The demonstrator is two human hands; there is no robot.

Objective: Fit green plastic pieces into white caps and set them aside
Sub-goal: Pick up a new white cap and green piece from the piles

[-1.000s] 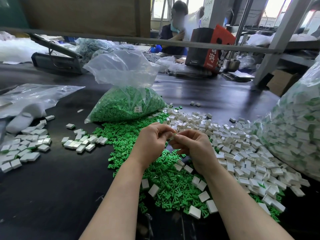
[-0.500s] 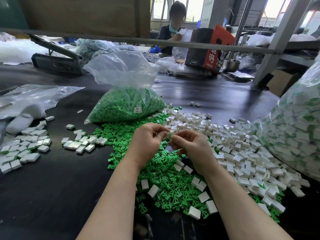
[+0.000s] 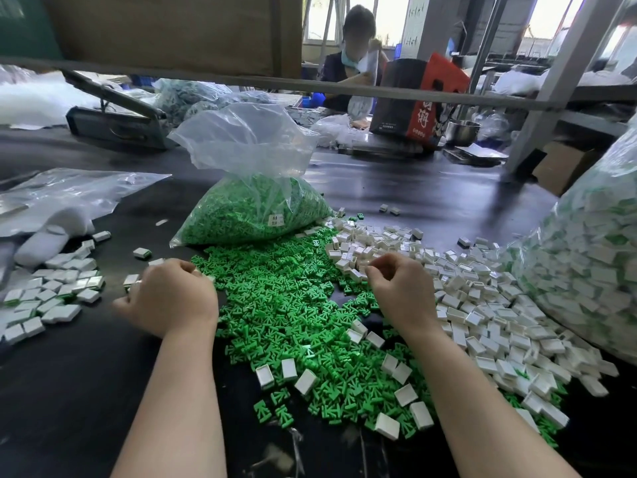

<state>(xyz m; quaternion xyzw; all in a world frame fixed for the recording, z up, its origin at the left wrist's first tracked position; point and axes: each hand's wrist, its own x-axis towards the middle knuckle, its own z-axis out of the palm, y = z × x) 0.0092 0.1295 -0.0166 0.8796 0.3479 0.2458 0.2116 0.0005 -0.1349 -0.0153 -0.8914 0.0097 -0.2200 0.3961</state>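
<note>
My left hand (image 3: 172, 296) sits low at the left edge of the green pieces (image 3: 293, 305), knuckles up and fingers curled under; a bit of white shows at its fingertips, but I cannot tell whether it holds anything. My right hand (image 3: 401, 288) is over the spot where the green pieces meet the white caps (image 3: 482, 305), thumb and forefinger drawn together as in a pinch; what sits between them is too small for me to make out.

The green pieces spread across the middle of the dark table (image 3: 69, 391), running from a clear bag (image 3: 251, 201) of the same pieces at the far side down toward me. The white caps lie heaped to the right of them, with a few scattered on top of the green near me. A small group of finished caps (image 3: 44, 298) lies on the left, well apart from the main heaps. A large bag of finished caps (image 3: 593, 263) bulges in from the right edge. Another person (image 3: 355, 56) sits at the far side.
</note>
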